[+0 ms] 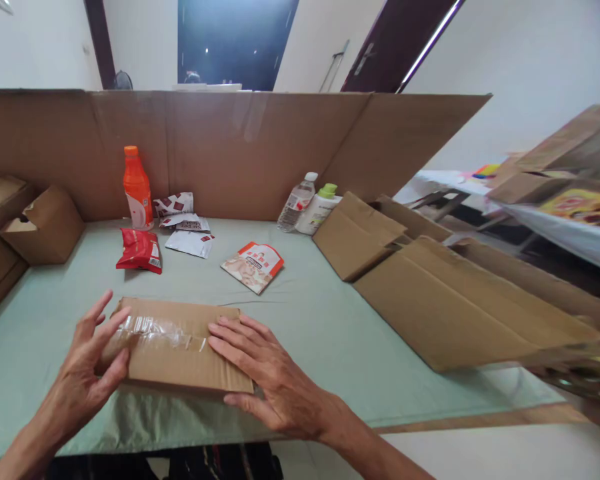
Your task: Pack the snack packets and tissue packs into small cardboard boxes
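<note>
Probably light and stiff, the taped box [180, 350] lies under the left hand [87, 367] and right hand [267, 380], each grip released; its side edges suit holding.

Bright even light, soft shadows, wide-angle bending and blur at right edge

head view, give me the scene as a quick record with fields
surface: table under a pale green cover, cardboard screen behind
hands: left hand on the left end of the cardboard box, fingers spread; right hand flat on its right half
seal: clear tape along the box top
behind box: red packet, orange bottle, white sachets, orange-white packet
right: plastic bottles, flattened cartons
left: small boxes
</note>
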{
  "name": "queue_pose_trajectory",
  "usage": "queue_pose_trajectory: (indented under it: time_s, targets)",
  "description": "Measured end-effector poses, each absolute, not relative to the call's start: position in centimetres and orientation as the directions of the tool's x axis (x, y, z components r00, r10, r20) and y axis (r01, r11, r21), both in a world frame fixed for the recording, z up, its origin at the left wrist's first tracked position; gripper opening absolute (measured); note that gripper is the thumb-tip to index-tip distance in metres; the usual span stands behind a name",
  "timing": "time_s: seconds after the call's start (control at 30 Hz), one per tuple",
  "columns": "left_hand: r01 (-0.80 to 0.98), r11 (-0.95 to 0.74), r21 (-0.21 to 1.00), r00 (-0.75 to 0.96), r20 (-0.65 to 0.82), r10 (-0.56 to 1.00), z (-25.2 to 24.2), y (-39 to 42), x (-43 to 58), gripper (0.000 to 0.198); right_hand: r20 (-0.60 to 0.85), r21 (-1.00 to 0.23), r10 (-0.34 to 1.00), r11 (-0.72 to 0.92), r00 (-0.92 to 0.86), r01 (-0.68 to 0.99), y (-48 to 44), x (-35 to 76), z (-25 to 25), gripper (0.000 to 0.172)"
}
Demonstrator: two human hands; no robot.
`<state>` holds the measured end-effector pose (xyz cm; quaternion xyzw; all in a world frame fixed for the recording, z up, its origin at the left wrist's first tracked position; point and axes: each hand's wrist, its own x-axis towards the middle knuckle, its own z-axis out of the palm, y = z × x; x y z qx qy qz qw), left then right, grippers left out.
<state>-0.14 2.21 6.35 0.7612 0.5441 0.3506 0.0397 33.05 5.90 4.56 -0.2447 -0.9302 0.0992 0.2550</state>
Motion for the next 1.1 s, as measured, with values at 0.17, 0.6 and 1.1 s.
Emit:
queue_pose_trajectory:
  time_s: [0.17, 0.6, 1.1]
  targets:
    - [0.657, -0.508, 0.557, 0.348, 0.373, 0.860, 6.4, 4.0, -1.2, 0.039, 0.537, -0.356, 0.648, 0.755, -0.540, 0.551, 4.6, 33.8, 1.8, 0.061]
    - [0.898, -0.283, 0.337, 0.025, 0.603, 0.797, 3.1, -4.8, -4.4, 0.059, 0.482, -0.569, 0.674, 0.727, -0.560, 0.385, 11.5, 24.5, 1.2, 0.056]
    - [0.867, 0.357, 0.348, -0.496, 0.675, 0.546, 4.3, 4.2, -16.3, 0.066, 0.131, -0.590, 0.747, 0.587, -0.652, 0.554, 9.1, 19.2, -6.6, 0.035]
